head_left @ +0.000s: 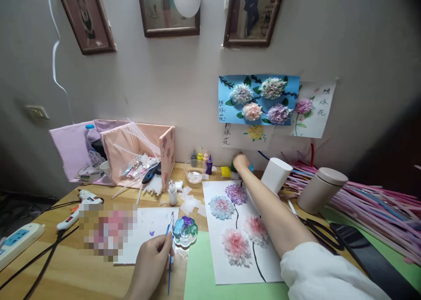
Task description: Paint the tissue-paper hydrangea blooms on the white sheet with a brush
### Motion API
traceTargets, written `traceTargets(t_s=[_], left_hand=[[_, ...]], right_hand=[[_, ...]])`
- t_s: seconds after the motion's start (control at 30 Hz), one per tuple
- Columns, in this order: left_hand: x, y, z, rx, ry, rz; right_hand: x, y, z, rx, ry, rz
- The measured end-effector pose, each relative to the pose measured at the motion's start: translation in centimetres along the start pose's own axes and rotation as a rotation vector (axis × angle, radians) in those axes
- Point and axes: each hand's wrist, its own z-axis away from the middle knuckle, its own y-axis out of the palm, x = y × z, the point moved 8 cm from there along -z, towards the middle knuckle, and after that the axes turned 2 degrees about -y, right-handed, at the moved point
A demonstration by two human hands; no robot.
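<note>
My left hand (pixel 154 258) is closed around a thin blue paintbrush (pixel 170 265), its bristles pointing up beside the flower-shaped paint palette (pixel 185 230). Blue, purple and green paint fills the palette. My right arm stretches across a white sheet (pixel 213 269) bearing pink, blue and purple flowers with ruffled petals and dark painted stems. At the back of the table, my right hand (pixel 241 160) has its fingers curled down by something dark green, mostly hidden. A yellow block (pixel 226 172) lies just left of that hand. Under my left hand is a paint-spotted white paper (pixel 154 219).
Several paint bottles (pixel 209 165) and a clear bowl (pixel 194 172) stand at the back. On the right are a white container (pixel 275 176), a tumbler (pixel 322 190), scissors (pixel 324 236) and pipe cleaners (pixel 371 208). A glue gun (pixel 79 210) and power strip (pixel 21 245) lie left.
</note>
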Motion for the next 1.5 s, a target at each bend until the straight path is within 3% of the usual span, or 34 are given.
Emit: traceTargets(t_s=[0.1,0.23,0.37,0.5,0.63,0.7,0.8,0.93,1.07,1.3,1.4,1.5], left_hand=[[0.1,0.0,0.1,0.006,-0.009,-0.013],[-0.3,0.0,0.6,0.004,0.011,-0.044],[-0.8,0.1,0.8,0.018,0.051,-0.06],[-0.9,0.3,0.7,0.034,0.067,-0.082],[-1.8,0.2,1.1,0.021,0.164,-0.108],[-2.7,0.2,1.4,0.009,0.257,-0.109],[-4.1,0.1,2.0,-0.007,0.416,-0.1],[-5.2,-0.1,2.8,-0.054,0.569,-0.09],[-5.0,-0.1,3.0,-0.019,0.536,-0.054],[-4.5,-0.6,2.6,0.013,0.365,-0.081],[-5.0,-0.3,2.7,0.091,0.374,-0.06],[-4.9,0.3,2.8,0.256,0.342,0.074]], right_hand=[[-1.9,0.6,-0.9,-0.021,0.159,0.025],[-2.9,1.0,-1.4,-0.024,0.178,0.032],[-2.9,0.2,-0.7,-0.045,0.089,0.023],[-1.9,-2.3,1.4,-0.102,-0.057,0.001],[0.7,-5.9,5.1,-0.171,-0.196,-0.039],[3.3,-7.5,7.7,-0.185,-0.317,-0.146],[8.2,-7.9,12.1,-0.04,-0.48,-0.39],[14.3,-5.5,17.8,0.237,-0.564,-0.568],[18.5,-2.6,21.8,0.436,-0.638,-0.682],[18.9,-0.7,22.8,0.557,-0.567,-0.698],[18.4,-1.6,23.4,0.565,-0.636,-0.631],[17.7,-3.7,23.2,0.515,-0.683,-0.636]])
